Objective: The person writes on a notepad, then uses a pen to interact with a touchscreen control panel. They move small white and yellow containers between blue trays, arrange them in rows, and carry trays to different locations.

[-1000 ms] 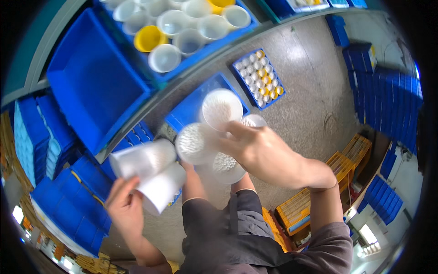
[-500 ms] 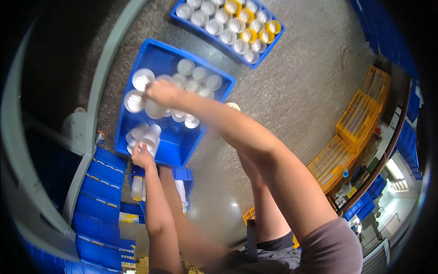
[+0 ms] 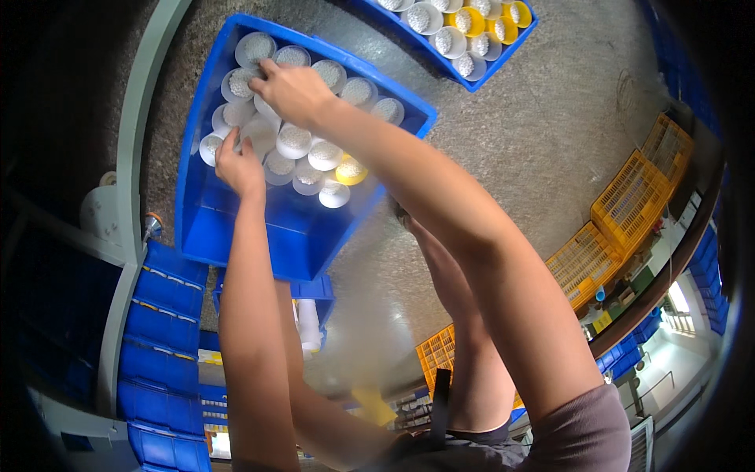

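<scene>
Left hand [image 3: 240,167]: reaches into the near-left part of the blue crate [image 3: 236,236]; fingers loosely curled over the rim of a white cup [image 3: 211,147]; whether it grips or only touches cannot be told
Right hand [image 3: 292,88]: deeper in the same crate, palm down, fingers bent onto the white cups [image 3: 240,82] of the far-left rows; a firm hold cannot be told, as the fingertips are hidden behind the knuckles
Cups in crate: white cups standing mouth up, shoulder to shoulder, each showing a pale dotted inside; they fill the far half of the crate, the near half bare
Odd piece: one yellow cup [image 3: 351,170] at the near-right edge of the cluster, touching white neighbours
Handling note: judged best to set each cup straight down, upright, tight against its neighbours, one hand steadying the row so that none tips
Beneath the crate: a second blue bin [image 3: 314,289], partly covered, with a stack of white cups [image 3: 308,324] showing in it
Left side: pale green frame rail [image 3: 130,173]; stacked blue bins [image 3: 161,307] with small pale label strips on their fronts, too small to make out
Floor: grey speckled floor [image 3: 511,134]
Far top: flat blue tray [image 3: 472,47] with white and yellow cups in rows
Far right: yellow lattice crates [image 3: 637,197], stacked, well apart from the hands
</scene>
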A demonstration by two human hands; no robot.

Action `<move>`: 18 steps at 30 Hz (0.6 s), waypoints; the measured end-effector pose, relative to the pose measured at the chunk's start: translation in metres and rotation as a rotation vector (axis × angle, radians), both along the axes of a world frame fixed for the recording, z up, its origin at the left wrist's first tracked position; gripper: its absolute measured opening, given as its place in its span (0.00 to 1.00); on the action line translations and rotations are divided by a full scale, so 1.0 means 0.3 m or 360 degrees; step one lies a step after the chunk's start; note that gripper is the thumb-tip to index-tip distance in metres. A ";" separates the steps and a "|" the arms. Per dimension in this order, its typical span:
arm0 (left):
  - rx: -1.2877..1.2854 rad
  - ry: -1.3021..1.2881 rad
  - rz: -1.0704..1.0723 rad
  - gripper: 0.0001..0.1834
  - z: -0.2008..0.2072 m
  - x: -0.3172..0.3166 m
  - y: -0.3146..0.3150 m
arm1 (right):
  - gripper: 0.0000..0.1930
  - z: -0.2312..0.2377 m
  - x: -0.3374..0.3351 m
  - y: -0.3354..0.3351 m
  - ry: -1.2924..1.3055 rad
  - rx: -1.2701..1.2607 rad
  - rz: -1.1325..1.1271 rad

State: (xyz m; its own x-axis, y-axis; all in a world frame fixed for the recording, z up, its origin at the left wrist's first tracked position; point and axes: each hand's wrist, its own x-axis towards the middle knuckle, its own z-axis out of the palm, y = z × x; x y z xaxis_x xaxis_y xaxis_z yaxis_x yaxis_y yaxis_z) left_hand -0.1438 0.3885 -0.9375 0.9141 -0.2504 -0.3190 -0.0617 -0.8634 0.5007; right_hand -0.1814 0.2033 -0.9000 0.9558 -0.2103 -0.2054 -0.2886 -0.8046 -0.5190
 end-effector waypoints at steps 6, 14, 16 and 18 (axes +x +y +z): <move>0.0054 0.0276 -0.0178 0.22 0.257 -0.030 0.034 | 0.19 0.315 -0.441 0.062 0.0283 0.0181 -0.0213; -0.0469 0.1438 0.0843 0.19 1.163 -0.427 0.430 | 0.17 0.789 -1.166 0.214 0.1002 0.0774 0.0060; -0.0812 0.1319 0.1203 0.21 1.413 -0.504 0.591 | 0.15 0.928 -1.218 0.139 0.0500 0.0503 0.0197; -0.1076 0.1095 0.1646 0.25 1.649 -0.548 0.734 | 0.15 1.031 -1.148 0.056 0.0963 0.0363 0.0183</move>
State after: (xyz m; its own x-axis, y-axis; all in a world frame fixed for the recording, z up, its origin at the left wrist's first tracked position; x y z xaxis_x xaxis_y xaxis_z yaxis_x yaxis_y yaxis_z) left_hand -0.3083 0.6087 -0.4430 0.4898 0.1454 -0.8596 0.8645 0.0471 0.5005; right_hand -0.5259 0.2200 -0.5906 0.6714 -0.0009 -0.7411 -0.5017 -0.7366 -0.4535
